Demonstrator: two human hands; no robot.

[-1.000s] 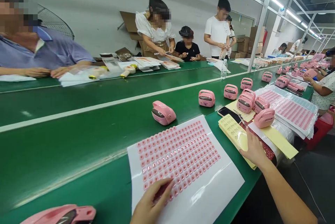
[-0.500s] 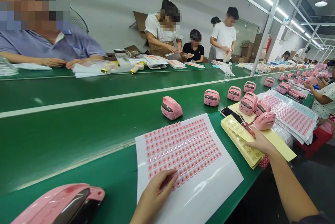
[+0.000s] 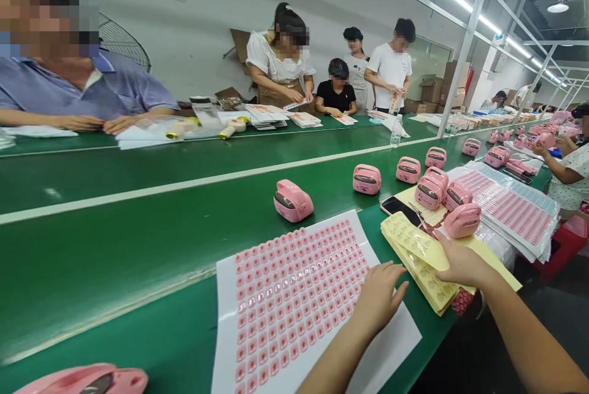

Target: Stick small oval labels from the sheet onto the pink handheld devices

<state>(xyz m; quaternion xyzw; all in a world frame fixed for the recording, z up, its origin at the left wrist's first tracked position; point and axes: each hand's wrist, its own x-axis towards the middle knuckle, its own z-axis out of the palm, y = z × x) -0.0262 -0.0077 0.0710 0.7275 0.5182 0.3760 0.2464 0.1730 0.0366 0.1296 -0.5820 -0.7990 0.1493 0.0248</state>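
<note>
Our yellow printed sheets (image 3: 416, 265) lie on the green table (image 3: 184, 339) by its near edge, our right hand (image 3: 464, 262) at the top one's lifted edge, though whether its fingers grip we cannot tell; our left hand (image 3: 380, 293) has just left the sticker rows for the right side of the pink sticker sheet (image 3: 285, 305), thumb apart from loosely bent fingers, so both hands now seem to favour the yellow sheets. Their long axis slants from the phone (image 3: 396, 207) nearer and rightward, toward us.
</note>
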